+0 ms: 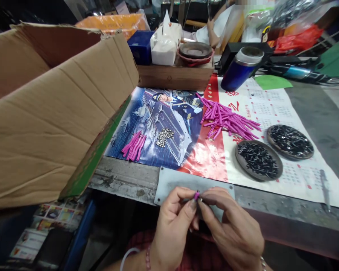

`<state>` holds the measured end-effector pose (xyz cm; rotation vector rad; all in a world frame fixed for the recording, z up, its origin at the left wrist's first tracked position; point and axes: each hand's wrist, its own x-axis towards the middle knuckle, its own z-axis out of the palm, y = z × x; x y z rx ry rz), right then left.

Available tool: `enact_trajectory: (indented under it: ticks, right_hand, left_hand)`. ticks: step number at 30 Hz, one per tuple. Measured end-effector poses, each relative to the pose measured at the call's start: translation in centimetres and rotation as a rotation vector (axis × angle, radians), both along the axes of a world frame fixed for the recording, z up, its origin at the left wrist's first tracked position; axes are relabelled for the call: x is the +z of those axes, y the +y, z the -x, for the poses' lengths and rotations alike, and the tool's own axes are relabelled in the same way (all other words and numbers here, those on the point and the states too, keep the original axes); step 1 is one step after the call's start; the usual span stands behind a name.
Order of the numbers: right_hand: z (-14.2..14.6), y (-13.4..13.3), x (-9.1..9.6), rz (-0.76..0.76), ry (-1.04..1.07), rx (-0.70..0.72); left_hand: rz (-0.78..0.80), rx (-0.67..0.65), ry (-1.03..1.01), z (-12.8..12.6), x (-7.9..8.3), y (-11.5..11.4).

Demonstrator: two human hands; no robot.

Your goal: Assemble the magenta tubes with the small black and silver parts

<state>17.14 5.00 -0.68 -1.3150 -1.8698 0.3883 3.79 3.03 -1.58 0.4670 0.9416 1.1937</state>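
Observation:
Just over the table's front edge, my left hand (173, 222) pinches a slim pink plastic piece (197, 195) between thumb and forefinger. Only its end shows, with a small dark tip; fingers hide the rest. My right hand (234, 222) meets it there, thumb and forefinger closed at the same end. Whether a separate small part sits in the right fingertips is too small to tell. Beyond them lie a small bundle of pink pieces (134, 146), a cluster of tiny black-and-silver parts (164, 137), and a larger loose pile of pink pieces (227, 116).
Two round dishes (237, 160) (310, 156) hold dark, thin metal bits. A pen (324, 190) lies at right. A large cardboard box (64, 124) stands left. Behind are a wooden box (175, 77), a blue tumbler (240, 69) and a person's arm (213, 32).

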Motion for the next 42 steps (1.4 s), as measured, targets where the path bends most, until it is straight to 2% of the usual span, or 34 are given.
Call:
enact_trajectory:
  ticks: [6, 15, 21, 24, 28, 35, 39, 42]
  right_hand:
    - [0.4, 0.0, -0.3, -0.015, 0.012, -0.026]
    - [0.5, -1.1, -1.3, 0.009, 0.166, -0.083]
    - [0.6, -0.7, -1.0, 0.016, 0.272, 0.005]
    - [0.5, -0.2, -0.2, 0.138, 0.363, 0.046]
    - [0.2, 0.4, 0.7, 0.363, 0.51, 0.015]
    - [-0.1, 1.4, 0.4, 0.709, 0.952, 0.052]
    - [-0.1, 1.6, 0.1, 0.798, 1.079, 0.039]
    - [0.2, 1.4, 0.0, 0.72, 0.983, -0.001]
  left_hand:
    - [-0.026, -0.014, -0.015, -0.2, -0.2, 0.0]
    - [-0.121, 0.03, -0.055, -0.8, 0.0, -0.1]
    - [-0.144, 0.063, -0.054, -1.1, -0.2, -0.6]
    - [-0.136, 0.078, -0.033, -1.0, -0.5, -0.5]
    - [-0.145, 0.061, -0.004, -0.9, -0.8, -0.4]
    - [-0.172, 0.035, -0.022, -0.8, -1.0, -0.2]
    - [-0.125, 0.025, -0.025, -0.7, -1.1, 0.0]
    - [-0.108, 0.026, 0.026, -0.8, -1.2, 0.2]
